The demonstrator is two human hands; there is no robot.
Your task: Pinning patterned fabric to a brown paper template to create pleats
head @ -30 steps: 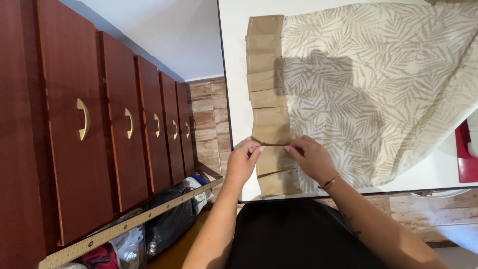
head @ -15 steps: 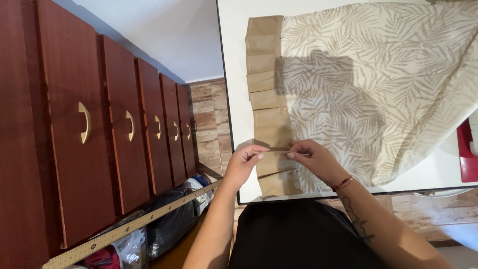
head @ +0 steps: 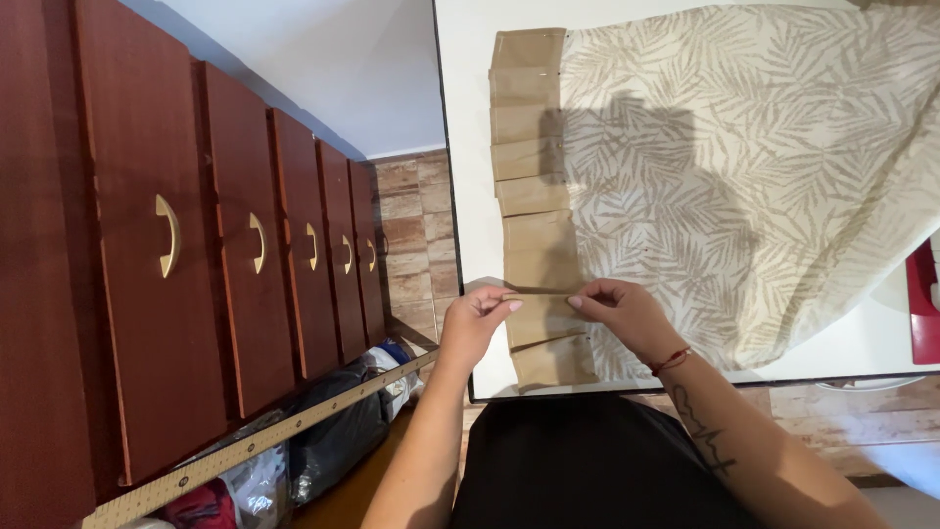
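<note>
The left hand (head: 477,318) and right hand (head: 619,312) are each pinching an end of a fold in the tan pleated band (head: 534,196), which is lying along the left edge of the leaf-print fabric (head: 744,167) on the white table (head: 460,147). The cloth is looking light, soft and limp, likely best gripped at the crease. Red-brown cupboard doors (head: 166,245) are standing to the left.

Both hands (head: 477,323) (head: 621,312) pinching tan pleated band (head: 534,211), leaf-print fabric (head: 744,176)
</note>
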